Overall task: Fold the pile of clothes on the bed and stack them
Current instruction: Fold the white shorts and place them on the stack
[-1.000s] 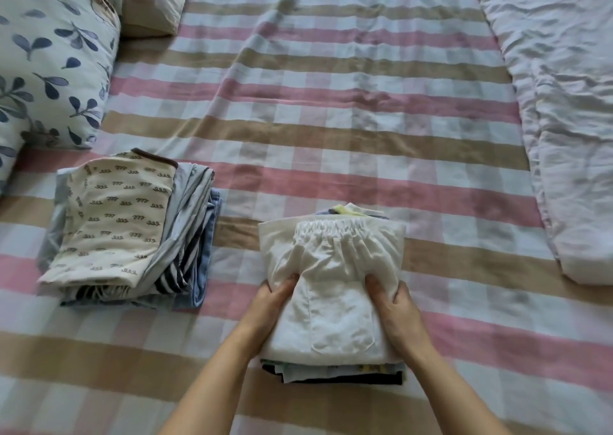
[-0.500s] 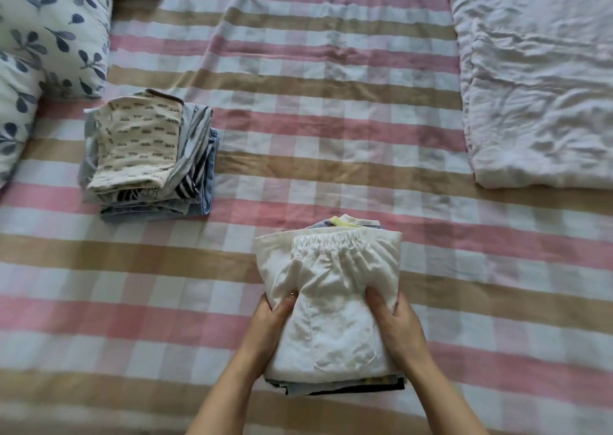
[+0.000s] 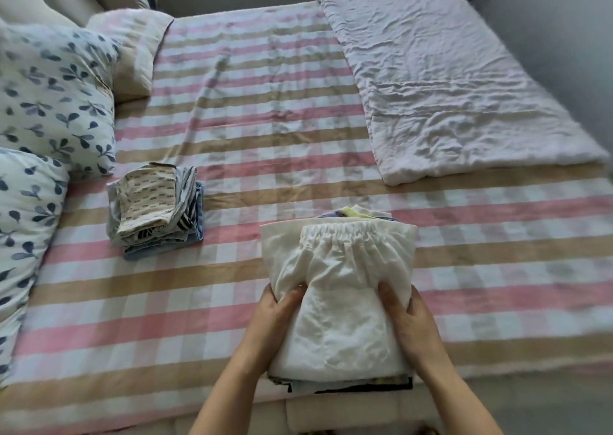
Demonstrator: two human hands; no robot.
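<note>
Along the left edge of the frame lie leaf-print pillows (image 3: pixel 49 103). Just right of them, at middle left, a small folded stack (image 3: pixel 156 209) sits on the checked bedsheet (image 3: pixel 265 119), with a cream printed piece on top and striped and blue ones under it. At lower centre, the left hand (image 3: pixel 275 315) grips the left side of the white-topped stack (image 3: pixel 338 285), thumb pressed onto the white elastic-waisted garment, fingers tucked out of sight. The right hand (image 3: pixel 411 318) grips the opposite side the same way. Dark and yellow layers peek out below and behind. A crumpled pale blanket (image 3: pixel 447 86) fills the upper right.
</note>
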